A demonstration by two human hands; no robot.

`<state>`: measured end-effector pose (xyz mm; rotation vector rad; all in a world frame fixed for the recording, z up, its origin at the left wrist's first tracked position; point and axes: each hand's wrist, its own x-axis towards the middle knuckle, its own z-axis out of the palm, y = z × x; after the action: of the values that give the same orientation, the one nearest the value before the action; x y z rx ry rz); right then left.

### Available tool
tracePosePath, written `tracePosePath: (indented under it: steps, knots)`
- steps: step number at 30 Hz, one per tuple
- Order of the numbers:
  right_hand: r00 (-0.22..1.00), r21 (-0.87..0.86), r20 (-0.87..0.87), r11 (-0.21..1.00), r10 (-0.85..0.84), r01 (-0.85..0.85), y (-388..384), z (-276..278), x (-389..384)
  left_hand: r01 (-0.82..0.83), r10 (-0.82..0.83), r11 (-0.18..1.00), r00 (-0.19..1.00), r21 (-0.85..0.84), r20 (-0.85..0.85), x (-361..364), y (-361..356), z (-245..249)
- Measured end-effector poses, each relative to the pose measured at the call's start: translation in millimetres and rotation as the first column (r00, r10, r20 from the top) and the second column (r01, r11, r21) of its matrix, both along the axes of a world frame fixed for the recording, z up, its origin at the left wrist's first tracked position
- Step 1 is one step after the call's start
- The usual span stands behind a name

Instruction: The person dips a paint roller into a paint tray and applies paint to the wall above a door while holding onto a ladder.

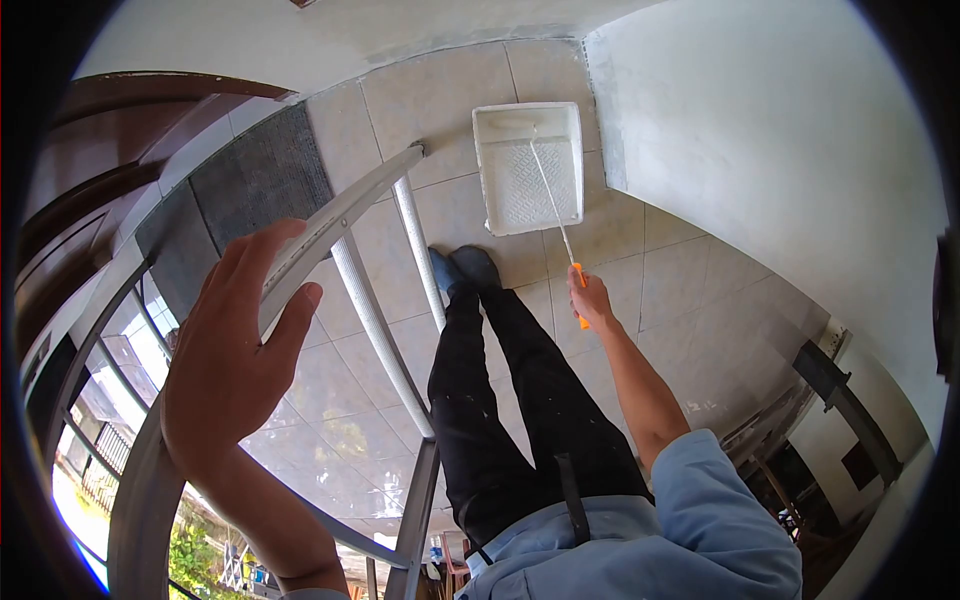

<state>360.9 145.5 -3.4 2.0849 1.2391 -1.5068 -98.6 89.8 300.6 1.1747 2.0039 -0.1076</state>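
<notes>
My left hand [235, 340] is wrapped over a rail of the metal ladder [345, 215], its thumb on the near side and its fingertips partly hidden. My right hand [590, 298] is closed around the orange handle of a paint roller [553, 200], whose thin rod reaches up into the white paint tray [530, 215]. The roller's head is hard to make out against the white paint. The tray lies on the tiled floor, ahead of my feet, with a textured ramp on its nearer side.
Dark mats [260, 175] lie on the floor by a brown wooden door [110, 190] at the left. A white wall [760, 130] rises to the right of the tray. My dark shoes [465, 268] stand beside the ladder's legs. Furniture is at the lower right.
</notes>
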Motion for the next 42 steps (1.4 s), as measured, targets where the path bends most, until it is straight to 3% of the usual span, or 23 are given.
tracePosePath:
  steps: [12, 29, 33, 36, 39, 42]
  knots:
    - [0.999, -0.030, 0.022, 0.999, 0.026, -0.026, 4, -3, 20, -0.041, 0.042, 0.998, 0.999, -0.039, 0.023, -1, 3, 0]
    - [0.974, -0.020, 0.166, 0.987, 0.158, -0.156, -80, 31, 97, -0.055, 0.055, 0.998, 0.997, 0.007, 0.053, 0, 2, -1]
    - [0.978, -0.035, 0.171, 0.993, 0.121, -0.116, -65, 26, 74, -0.071, 0.073, 0.996, 0.997, -0.046, 0.033, 2, 6, 1]
    - [0.967, 0.120, 0.137, 0.966, 0.213, -0.230, -50, -11, 74, -0.073, 0.074, 0.995, 0.997, -0.063, 0.014, 3, 6, 2]
    - [0.990, 0.047, 0.102, 0.994, 0.095, -0.100, -24, -9, 47, -0.077, 0.077, 0.995, 0.997, -0.064, 0.011, 3, 6, 2]
    - [0.989, 0.055, 0.102, 0.993, 0.103, -0.109, -7, -15, 39, -0.076, 0.077, 0.996, 0.997, -0.056, 0.019, 2, 5, 2]
